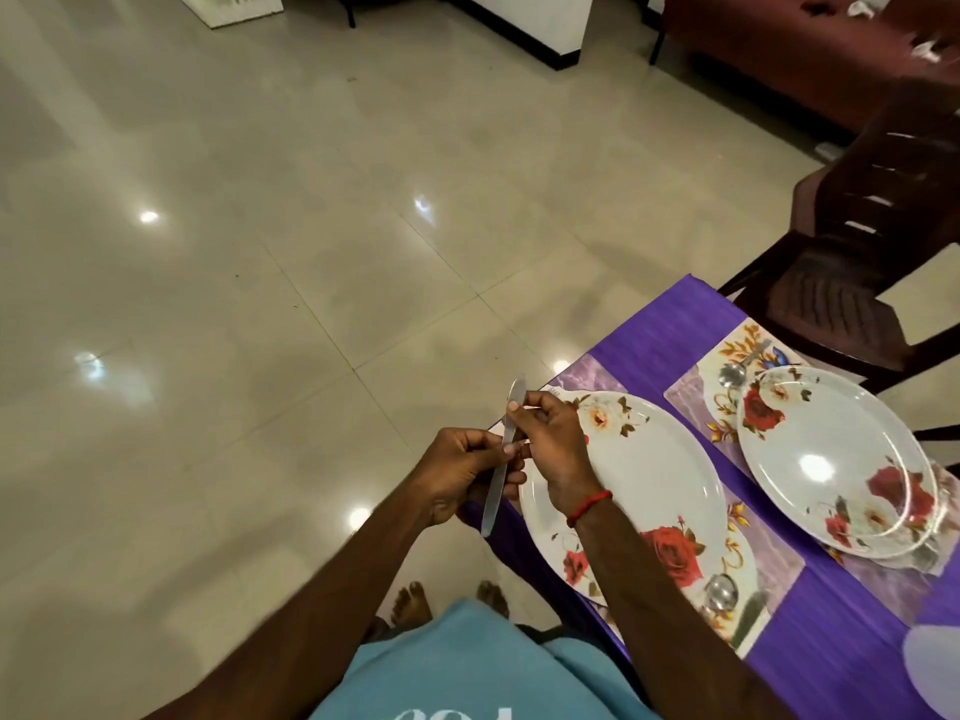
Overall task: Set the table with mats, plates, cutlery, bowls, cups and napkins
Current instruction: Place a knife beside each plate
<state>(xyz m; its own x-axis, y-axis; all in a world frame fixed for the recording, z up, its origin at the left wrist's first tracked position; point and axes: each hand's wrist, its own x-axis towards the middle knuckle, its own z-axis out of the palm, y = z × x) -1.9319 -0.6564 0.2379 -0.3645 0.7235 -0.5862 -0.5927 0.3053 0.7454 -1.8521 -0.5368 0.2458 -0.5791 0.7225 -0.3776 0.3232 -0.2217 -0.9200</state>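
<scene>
From the head view, we see both hands meeting just off the near corner of the table (pixel 841 646), which is covered in a purple cloth. They share one knife (pixel 495 493), held in the air over the table's edge and the tiled floor (pixel 234 304), just beside the near plate (pixel 649 475). The left hand (pixel 462 475) has its fingers curled round the middle of the knife, and one end sticks out below the palm. The right hand (pixel 553 441) pinches the upper part between thumb and fingertips, with the other end showing above the thumb; a red thread (pixel 589 506) circles that wrist. We cannot tell which end is the blade. The near plate, white with red roses, lies on a floral mat (pixel 774 569), and a spoon (pixel 721 590) rests on that mat at the plate's near rim. A second rose-patterned plate (pixel 831 459) sits on its own mat (pixel 691 394) farther along, apart from the first, with another spoon (pixel 732 375) at its far rim. A dark brown chair (pixel 841 283) stands beyond the table's far corner. Low in the view are a light blue shirt (pixel 467 667) and bare toes on the floor.
</scene>
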